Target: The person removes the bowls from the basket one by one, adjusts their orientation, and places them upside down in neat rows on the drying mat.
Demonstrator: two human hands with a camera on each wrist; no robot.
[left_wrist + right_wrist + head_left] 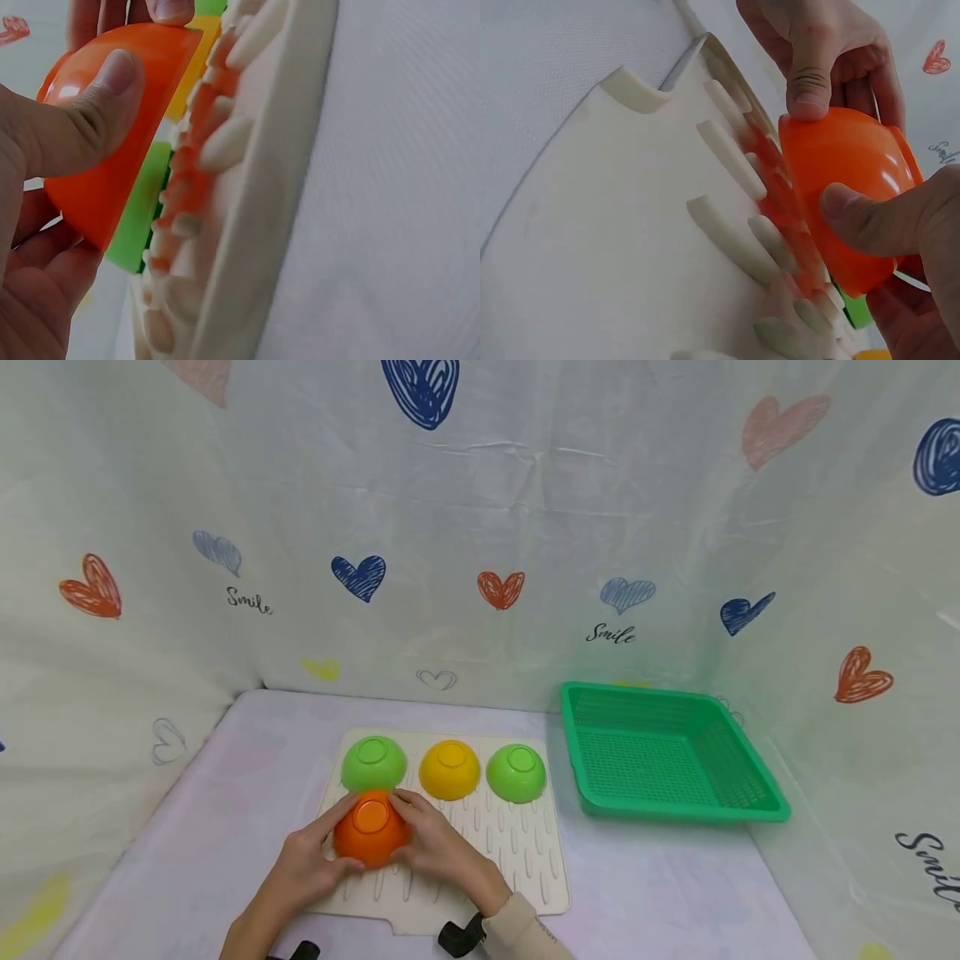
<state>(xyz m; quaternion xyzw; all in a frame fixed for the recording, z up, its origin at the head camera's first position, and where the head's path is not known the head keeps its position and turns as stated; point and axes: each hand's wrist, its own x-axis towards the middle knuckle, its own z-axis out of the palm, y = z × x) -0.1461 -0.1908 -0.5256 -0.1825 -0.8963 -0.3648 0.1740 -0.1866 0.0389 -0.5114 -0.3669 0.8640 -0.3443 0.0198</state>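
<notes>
An upside-down orange bowl (371,831) is held between both hands over the front left part of a cream drying mat (517,860) with raised ridges. My left hand (311,860) grips its left side, thumb on the outer wall, as the left wrist view shows. From the other side my right hand (442,847) grips it, its thumb pressing the wall in the right wrist view. In both wrist views the bowl's rim looks slightly apart from the ridges. Behind it, a green bowl (373,764), a yellow bowl (450,770) and another green bowl (517,773) stand upside down in a row.
A green plastic basket (682,814) with perforated walls sits at the back right of the table, beside the mat. Pale cloth (645,885) covers the table. A white curtain (480,510) printed with hearts hangs behind and at both sides.
</notes>
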